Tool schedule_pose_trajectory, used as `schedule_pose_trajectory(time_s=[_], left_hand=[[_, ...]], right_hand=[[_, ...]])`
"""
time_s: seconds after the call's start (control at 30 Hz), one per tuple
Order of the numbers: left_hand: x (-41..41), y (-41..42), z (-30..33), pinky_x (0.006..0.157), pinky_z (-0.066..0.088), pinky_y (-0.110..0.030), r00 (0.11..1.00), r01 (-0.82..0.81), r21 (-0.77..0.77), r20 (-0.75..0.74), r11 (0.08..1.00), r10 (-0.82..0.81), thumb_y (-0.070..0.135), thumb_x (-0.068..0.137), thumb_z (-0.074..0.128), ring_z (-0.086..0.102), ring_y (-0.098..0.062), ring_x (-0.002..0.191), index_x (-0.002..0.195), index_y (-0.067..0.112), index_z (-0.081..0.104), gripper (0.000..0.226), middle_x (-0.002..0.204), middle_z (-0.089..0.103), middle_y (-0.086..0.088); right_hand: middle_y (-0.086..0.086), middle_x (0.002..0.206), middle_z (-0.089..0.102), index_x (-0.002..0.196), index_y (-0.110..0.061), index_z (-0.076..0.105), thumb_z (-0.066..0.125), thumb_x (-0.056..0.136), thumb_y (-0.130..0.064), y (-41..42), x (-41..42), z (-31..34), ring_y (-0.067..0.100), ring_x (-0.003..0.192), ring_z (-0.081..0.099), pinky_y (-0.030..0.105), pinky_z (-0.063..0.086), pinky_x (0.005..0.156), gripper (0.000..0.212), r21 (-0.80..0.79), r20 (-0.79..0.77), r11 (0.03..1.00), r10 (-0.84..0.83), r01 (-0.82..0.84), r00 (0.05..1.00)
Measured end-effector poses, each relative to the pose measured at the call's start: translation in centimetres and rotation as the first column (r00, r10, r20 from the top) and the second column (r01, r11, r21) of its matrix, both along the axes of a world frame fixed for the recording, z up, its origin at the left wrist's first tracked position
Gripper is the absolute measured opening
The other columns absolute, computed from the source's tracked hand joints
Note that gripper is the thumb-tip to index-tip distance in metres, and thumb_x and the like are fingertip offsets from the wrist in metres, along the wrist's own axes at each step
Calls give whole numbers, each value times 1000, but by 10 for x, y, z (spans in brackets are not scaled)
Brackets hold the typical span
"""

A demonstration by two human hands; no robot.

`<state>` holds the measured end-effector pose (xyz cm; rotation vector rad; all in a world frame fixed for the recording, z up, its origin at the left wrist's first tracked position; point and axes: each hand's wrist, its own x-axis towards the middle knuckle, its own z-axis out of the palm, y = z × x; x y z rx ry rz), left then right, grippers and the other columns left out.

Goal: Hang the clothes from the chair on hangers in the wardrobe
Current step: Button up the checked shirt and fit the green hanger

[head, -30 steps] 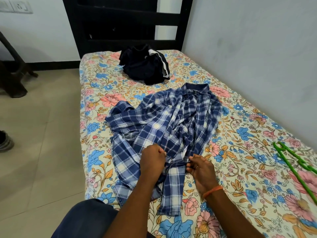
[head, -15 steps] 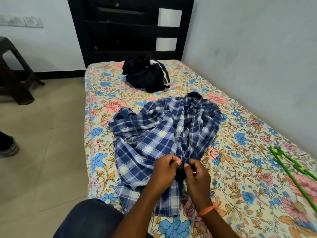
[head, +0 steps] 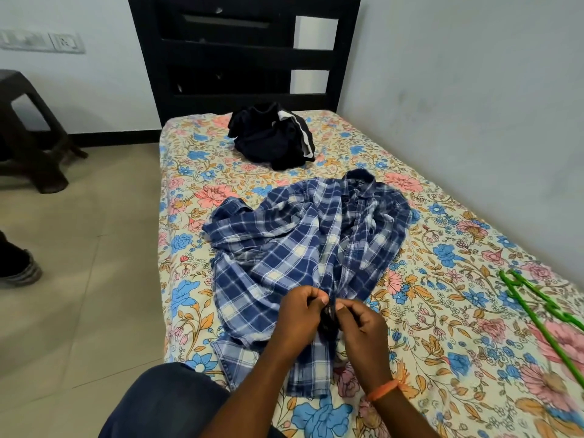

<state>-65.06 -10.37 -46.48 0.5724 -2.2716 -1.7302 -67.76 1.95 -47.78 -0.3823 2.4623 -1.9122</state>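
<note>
Two hands are pinched on the front edge of a blue checked shirt (head: 303, 248): the left hand (head: 301, 314) beside the right hand (head: 363, 330). The shirt is spread on the flowery bed (head: 442, 311) (crumpled, collar far away). A green hanger (head: 543, 317) is laid nearby.

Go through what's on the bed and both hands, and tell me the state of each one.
Plaid shirt: spread rumpled on the bed, collar toward the headboard, front edges pinched together near the hem.
Left hand: pinching the shirt's front edge.
Right hand: pinching the opposite front edge.
Black garment: bunched in a heap near the headboard.
Green hanger: lying flat on the bedsheet, nothing on it.
</note>
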Motion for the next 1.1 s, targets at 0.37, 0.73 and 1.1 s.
schedule_pose_trajectory(time_s=[0.37,0.73,1.1], left_hand=[[4,0,3,50,39,-16,998,38,31,46,999,-40,13,98,56,46,1,48,78,3,66,24,61,56,2],[3,0,3,52,48,-19,998,17,65,67,998,-21,23,91,67,58,-8,54,79,6,73,22,71,70,-12],[-2,5,-2,54,43,-9,991,-98,-10,91,995,99,12,96,58,58,-3,65,81,10,66,17,77,66,0]], right_hand=[[5,72,75,82,-8,77,80,80,-11,2,-8,9,24,69,72,29,60,64,5,-93,223,996,22,-1,975],[-1,64,72,70,-17,73,83,77,-15,-8,-7,-6,19,61,69,45,61,64,12,73,106,992,-107,99,989],[19,77,74,84,1,75,77,82,-6,-11,-6,0,29,71,71,43,61,75,7,-201,488,975,17,93,873]])
